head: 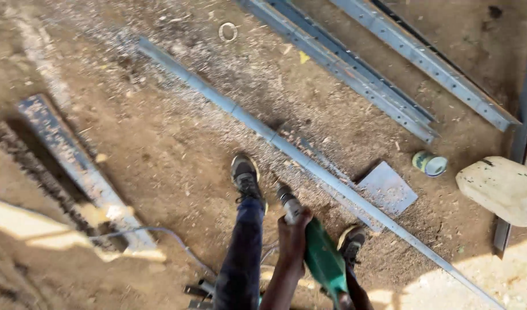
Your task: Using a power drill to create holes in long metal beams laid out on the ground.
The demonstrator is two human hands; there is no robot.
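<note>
Over the dirt floor (160,166), the left hand (293,229) is clenched round the front of a green drill (321,258), near a long steel bar (309,163). It looks heavy and rigid, best held at both ends. The right hand is hidden behind the drill's rear, so I cannot tell its grip.

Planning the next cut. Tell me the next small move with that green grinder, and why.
Probably lower the green grinder toward the long metal bar. The left hand grips its front handle, its head hangs just short of the bar, and a foot sits beside the bar.
</note>
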